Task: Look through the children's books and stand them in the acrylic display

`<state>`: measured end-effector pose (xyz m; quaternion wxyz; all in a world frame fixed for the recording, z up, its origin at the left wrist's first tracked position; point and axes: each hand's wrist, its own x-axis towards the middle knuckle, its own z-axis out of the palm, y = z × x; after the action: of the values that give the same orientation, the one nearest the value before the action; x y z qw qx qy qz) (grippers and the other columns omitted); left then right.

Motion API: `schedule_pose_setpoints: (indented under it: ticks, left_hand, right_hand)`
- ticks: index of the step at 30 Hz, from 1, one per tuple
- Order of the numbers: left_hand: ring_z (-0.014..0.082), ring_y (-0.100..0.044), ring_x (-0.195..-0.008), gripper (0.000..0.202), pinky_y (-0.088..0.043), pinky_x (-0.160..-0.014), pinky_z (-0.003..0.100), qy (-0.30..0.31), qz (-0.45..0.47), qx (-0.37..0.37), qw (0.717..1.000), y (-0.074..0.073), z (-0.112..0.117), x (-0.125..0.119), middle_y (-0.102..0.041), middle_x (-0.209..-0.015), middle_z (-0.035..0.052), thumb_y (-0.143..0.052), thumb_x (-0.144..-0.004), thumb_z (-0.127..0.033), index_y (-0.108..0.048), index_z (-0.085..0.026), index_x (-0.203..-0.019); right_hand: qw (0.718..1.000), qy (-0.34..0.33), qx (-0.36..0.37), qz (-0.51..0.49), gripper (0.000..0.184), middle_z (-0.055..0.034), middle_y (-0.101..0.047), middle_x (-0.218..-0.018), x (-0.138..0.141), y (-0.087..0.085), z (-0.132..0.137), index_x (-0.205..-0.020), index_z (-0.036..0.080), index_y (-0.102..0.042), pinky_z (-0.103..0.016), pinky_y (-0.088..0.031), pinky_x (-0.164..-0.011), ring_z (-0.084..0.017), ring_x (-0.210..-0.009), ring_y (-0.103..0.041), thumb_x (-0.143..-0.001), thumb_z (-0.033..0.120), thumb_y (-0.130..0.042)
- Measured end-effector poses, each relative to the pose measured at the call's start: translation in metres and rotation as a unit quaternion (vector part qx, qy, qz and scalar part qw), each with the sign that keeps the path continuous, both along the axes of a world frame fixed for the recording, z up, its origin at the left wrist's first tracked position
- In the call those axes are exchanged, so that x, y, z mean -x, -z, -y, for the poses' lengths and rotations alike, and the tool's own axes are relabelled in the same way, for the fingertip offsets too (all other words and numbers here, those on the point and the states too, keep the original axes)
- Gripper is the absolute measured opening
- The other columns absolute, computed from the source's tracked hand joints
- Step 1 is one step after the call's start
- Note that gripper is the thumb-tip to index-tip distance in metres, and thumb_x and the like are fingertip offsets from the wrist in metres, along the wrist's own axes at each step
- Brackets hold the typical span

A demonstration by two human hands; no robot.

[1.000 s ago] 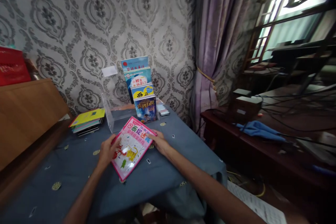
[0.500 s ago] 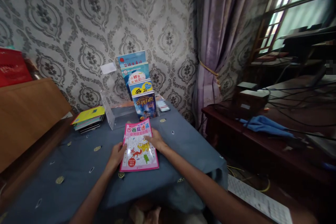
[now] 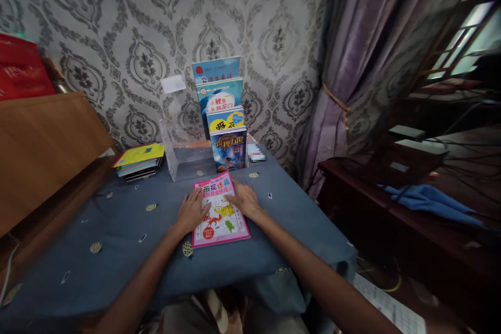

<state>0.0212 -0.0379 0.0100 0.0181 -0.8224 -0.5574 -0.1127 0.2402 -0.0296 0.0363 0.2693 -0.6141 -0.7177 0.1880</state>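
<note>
A picture book with a pink border point(image 3: 221, 240) lies on the cloth-covered table in front of me, its cover showing a yellow tiger and a red fox. My left hand point(image 3: 191, 211) rests on its left edge, fingers stretched out and thumb over the cover. On the opposite edge, my right hand point(image 3: 245, 199) lies with fingers extended and its thumb on the cover. Just behind stands a clear acrylic book rack point(image 3: 171, 159). Several books are upright in its right part, a dark blue book point(image 3: 229, 150) foremost and a tall light blue book point(image 3: 217, 67) rearmost.
A stack of thin books point(image 3: 141, 159) with a yellow one on top lies left of the rack. A wooden cabinet point(image 3: 47, 151) borders the table's left side. To the right, a dark red desk point(image 3: 376, 209) holds cables and a blue cloth point(image 3: 428, 203). A purple curtain point(image 3: 344, 62) hangs behind.
Both hands have gone from gripping the pink-bordered book's sides to lying on its edges with fingers laid out. The view has shifted, so everything appears farther right or higher.
</note>
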Motion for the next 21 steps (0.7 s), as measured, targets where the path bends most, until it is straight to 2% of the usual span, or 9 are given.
schedule_pose_setpoints:
  ticks: [2, 3, 7, 10, 12, 16, 19, 21]
  left_hand:
    - [0.0291, -0.038, -0.144, 0.054, -0.032, -0.115, 0.048, 0.003, -0.003, -0.007, 1.0, 0.003, -0.002, 0.0, -0.042, -0.155, 0.0175, -0.039, -0.099, -0.039, -0.041, -0.015, -0.147]
    - [0.0294, -0.038, -0.144, 0.054, -0.032, -0.115, 0.049, 0.001, -0.003, -0.011, 1.0, 0.004, -0.001, -0.001, -0.042, -0.155, 0.0175, -0.039, -0.099, -0.039, -0.042, -0.014, -0.147]
    - [0.0292, -0.039, -0.144, 0.053, -0.032, -0.116, 0.049, -0.002, -0.005, -0.016, 1.0, 0.005, 0.001, -0.001, -0.042, -0.155, 0.0186, -0.04, -0.098, -0.035, -0.043, -0.012, -0.146]
    - [0.0285, -0.04, -0.143, 0.052, -0.031, -0.116, 0.049, 0.008, -0.004, -0.019, 1.0, 0.007, 0.0, 0.0, -0.044, -0.153, 0.0199, -0.041, -0.097, -0.032, -0.046, -0.01, -0.144]
    - [0.0287, -0.039, -0.144, 0.052, -0.031, -0.116, 0.05, 0.011, 0.002, -0.025, 1.0, 0.009, -0.001, 0.0, -0.043, -0.153, 0.0203, -0.042, -0.097, -0.034, -0.046, -0.011, -0.144]
    - [0.0295, -0.037, -0.145, 0.055, -0.03, -0.116, 0.052, -0.004, 0.01, -0.012, 1.0, 0.008, 0.001, -0.002, -0.041, -0.155, 0.0202, -0.041, -0.099, -0.037, -0.043, -0.011, -0.147]
    - [0.0287, -0.035, -0.147, 0.056, -0.03, -0.117, 0.052, -0.015, 0.007, 0.001, 1.0, 0.002, 0.005, -0.005, -0.038, -0.157, 0.0189, -0.04, -0.099, -0.037, -0.04, -0.01, -0.149]
    - [0.0276, -0.034, -0.147, 0.056, -0.03, -0.118, 0.052, -0.019, 0.002, 0.014, 1.0, -0.004, 0.008, -0.007, -0.037, -0.158, 0.0176, -0.039, -0.1, -0.037, -0.039, -0.01, -0.149]
  right_hand:
    - [0.995, 0.028, -0.056, 0.081, 0.061, -0.0193, -0.063, -0.132, 0.008, -0.003, 0.003, -0.141, 0.014, -0.051, -0.043, -0.047, -0.1, -0.034, -0.123, -0.058, -0.084, 0.025, -0.067]
    - [0.991, 0.007, -0.081, 0.102, 0.061, -0.0208, -0.058, -0.139, 0.014, -0.003, 0.004, -0.143, 0.012, -0.049, -0.044, -0.043, -0.105, -0.033, -0.129, -0.053, -0.086, 0.025, -0.064]
    - [0.976, -0.175, -0.102, 0.075, 0.046, -0.0157, -0.053, -0.147, 0.05, 0.007, -0.004, -0.143, 0.012, -0.05, -0.036, -0.035, -0.115, -0.021, -0.139, -0.046, -0.1, 0.024, -0.041]
    - [0.966, -0.233, -0.084, 0.07, 0.046, -0.0133, -0.051, -0.149, 0.07, 0.018, -0.015, -0.146, 0.013, -0.046, -0.037, -0.03, -0.118, -0.018, -0.14, -0.044, -0.103, 0.022, -0.031]
    - [0.968, -0.223, -0.072, 0.093, 0.046, -0.015, -0.05, -0.15, 0.073, 0.021, -0.022, -0.145, 0.011, -0.046, -0.04, -0.027, -0.119, -0.019, -0.142, -0.042, -0.104, 0.023, -0.03]
    - [0.978, -0.13, -0.047, 0.153, 0.048, -0.0204, -0.046, -0.152, 0.057, 0.016, -0.029, -0.144, 0.007, -0.046, -0.045, -0.023, -0.12, -0.024, -0.146, -0.036, -0.103, 0.029, -0.035]
    - [0.978, -0.087, -0.029, 0.186, 0.053, -0.022, -0.04, -0.155, 0.043, 0.01, -0.024, -0.147, 0.005, -0.042, -0.047, -0.021, -0.12, -0.027, -0.148, -0.032, -0.102, 0.032, -0.037]
    - [0.976, -0.074, -0.029, 0.202, 0.052, -0.0226, -0.041, -0.154, 0.036, 0.007, -0.015, -0.146, 0.005, -0.044, -0.049, -0.021, -0.12, -0.028, -0.146, -0.035, -0.101, 0.031, -0.038]
